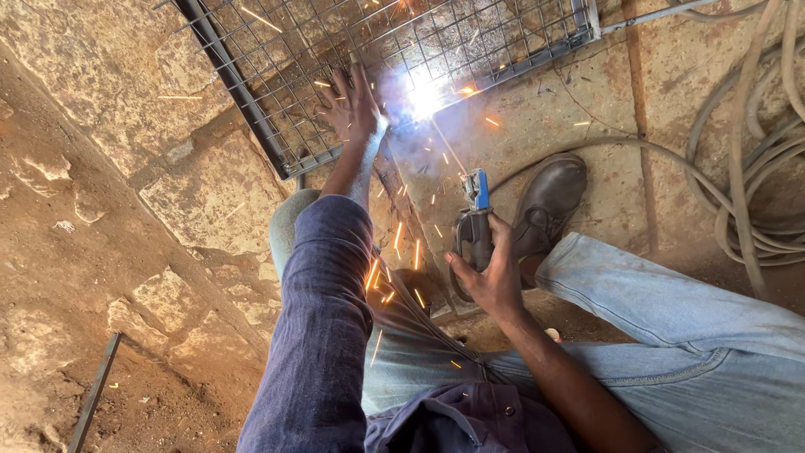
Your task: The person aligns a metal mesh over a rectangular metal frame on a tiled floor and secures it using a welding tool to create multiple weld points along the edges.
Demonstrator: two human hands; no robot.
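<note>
Left hand [354, 105]: fingers spread flat, pressing the wire mesh panel [335, 59] to the stone floor [126, 210]
Weld: arc [425, 99] burning at the panel's near frame edge, sparks flying; seam unfinished by the look
Right hand [490, 273]: fingers closed round the electrode holder [474, 226]

- Lay at top centre on stone floor [193, 193]: mesh frame [277, 84].
- Pressed flat on mesh near its lower edge: left hand [354, 105].
- Flared just right of left hand, at frame's lower edge: arc [423, 96].
- Ran from arc down to holder [474, 226]: rod [449, 147].
- Gripped holder below arc, between knees: right hand [490, 277].
- Stood right of holder, on floor: boot [549, 201].
- Coiled at far right, well apart from frame: hoses [746, 168].
- Lay at lower left, on floor: bar [94, 394].
</note>
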